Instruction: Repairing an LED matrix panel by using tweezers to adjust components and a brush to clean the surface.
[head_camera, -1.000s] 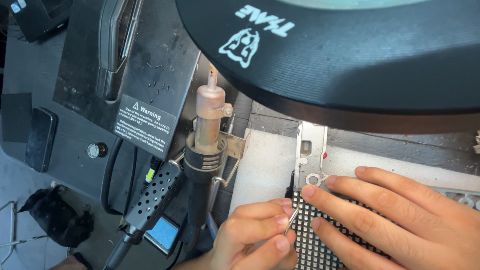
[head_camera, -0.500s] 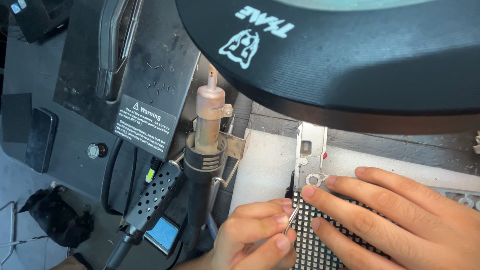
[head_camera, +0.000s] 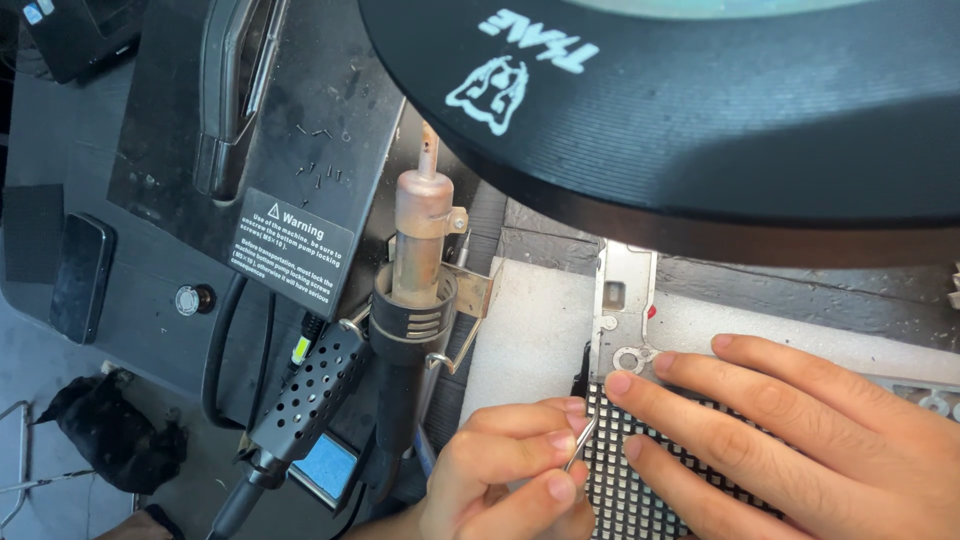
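- A pair of thin metal tweezers (head_camera: 580, 445) is pinched in the left hand (head_camera: 510, 480), which enters from the bottom edge; thumb and fingers are curled tightly around the tool, so the hand is nearly closed.
- The tweezer tip is set against the left edge of a black panel with a grid of small white dots (head_camera: 625, 470), low in the middle of the view.
- The right hand (head_camera: 790, 440) is laid flat on the same gridded panel, fingers extended and slightly spread; nothing is grasped by it, and the panel is pressed down under the fingers.
- The right forefinger tip is seen just beside a small metal ring at the foot of a pale metal bracket (head_camera: 625, 300), which rises from the panel's upper left corner.
- The panel and bracket are rested on a light grey foam pad (head_camera: 530, 330).
- To the left of the pad, a hot-air wand with a copper-coloured nozzle (head_camera: 420, 230) is held upright in a black holder; a perforated black handle (head_camera: 310, 395) is leaned just beside it.
- A dark machine housing with a white-on-black warning label (head_camera: 295, 250) is seen at the upper left, with a few small screws scattered on it.
- The top of the view is filled by a large round black lamp shade (head_camera: 700, 100).
- A dark phone (head_camera: 82, 275) is lying at the far left, well apart from the hands.
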